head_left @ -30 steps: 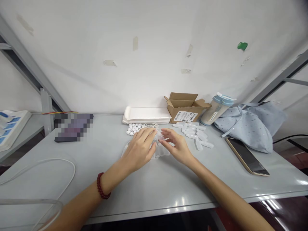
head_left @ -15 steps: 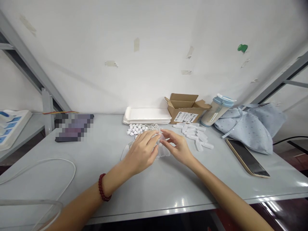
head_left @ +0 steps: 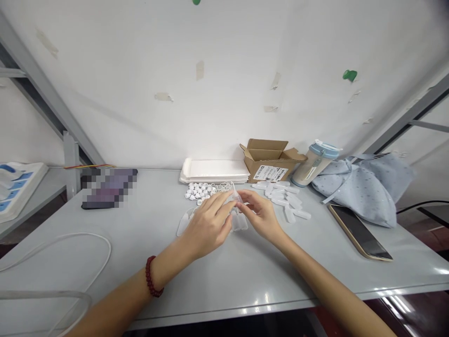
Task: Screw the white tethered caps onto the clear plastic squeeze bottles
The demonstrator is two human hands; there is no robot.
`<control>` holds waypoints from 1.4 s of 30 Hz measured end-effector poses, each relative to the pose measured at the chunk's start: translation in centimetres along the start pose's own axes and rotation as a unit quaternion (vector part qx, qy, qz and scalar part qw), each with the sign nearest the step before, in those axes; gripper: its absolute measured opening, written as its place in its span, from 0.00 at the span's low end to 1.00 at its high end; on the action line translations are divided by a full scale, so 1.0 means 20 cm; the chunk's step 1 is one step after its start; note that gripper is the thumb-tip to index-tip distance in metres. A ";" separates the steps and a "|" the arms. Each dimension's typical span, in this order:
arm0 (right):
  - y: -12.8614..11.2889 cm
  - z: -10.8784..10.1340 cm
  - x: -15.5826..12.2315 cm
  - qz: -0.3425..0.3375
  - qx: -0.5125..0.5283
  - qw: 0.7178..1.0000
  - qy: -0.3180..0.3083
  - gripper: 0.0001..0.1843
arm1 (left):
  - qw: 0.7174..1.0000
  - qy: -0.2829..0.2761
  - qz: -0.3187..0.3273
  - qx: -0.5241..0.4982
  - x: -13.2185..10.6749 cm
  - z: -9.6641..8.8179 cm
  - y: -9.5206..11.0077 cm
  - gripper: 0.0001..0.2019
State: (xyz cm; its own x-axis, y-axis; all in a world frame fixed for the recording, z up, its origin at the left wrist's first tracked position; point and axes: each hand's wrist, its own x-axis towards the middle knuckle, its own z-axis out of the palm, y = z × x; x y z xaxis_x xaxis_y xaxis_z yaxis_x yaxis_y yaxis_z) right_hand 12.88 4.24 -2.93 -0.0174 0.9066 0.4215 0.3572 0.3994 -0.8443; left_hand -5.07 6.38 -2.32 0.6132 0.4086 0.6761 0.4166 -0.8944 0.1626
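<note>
Translucent piece (head_left: 236,197) is pinched by left grip (head_left: 209,223) and right grip (head_left: 262,214), fingers curled.

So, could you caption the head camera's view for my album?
Left hand and right hand hold a small translucent piece over a grey table, near small white parts.

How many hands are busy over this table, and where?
2. The left hand, with a red beaded bracelet, is left of a small translucent piece; the right hand is on its other side. No others show.
</note>
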 end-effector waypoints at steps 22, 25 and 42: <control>-0.03 0.03 -0.01 0.097 0.083 0.992 0.001 0.14 | 0.998 0.052 -0.038 -0.022 0.00 0.04 0.01 0.20; -0.06 0.05 -0.02 0.119 0.089 0.989 -0.018 0.14 | 0.998 0.050 -0.034 -0.022 -0.01 0.05 0.02 0.22; -0.12 -0.01 0.02 0.145 0.175 0.968 -0.103 0.12 | 0.997 0.056 -0.045 -0.029 0.00 0.06 0.04 0.23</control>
State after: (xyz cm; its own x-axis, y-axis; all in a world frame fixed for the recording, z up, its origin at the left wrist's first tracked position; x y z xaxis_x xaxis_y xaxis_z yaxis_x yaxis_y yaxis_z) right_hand 12.32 3.64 -0.69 -0.1629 0.9811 0.1049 0.0371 0.1123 -0.9930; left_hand -4.05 5.94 -3.05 0.4948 0.4681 0.7321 0.4257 -0.8650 0.2654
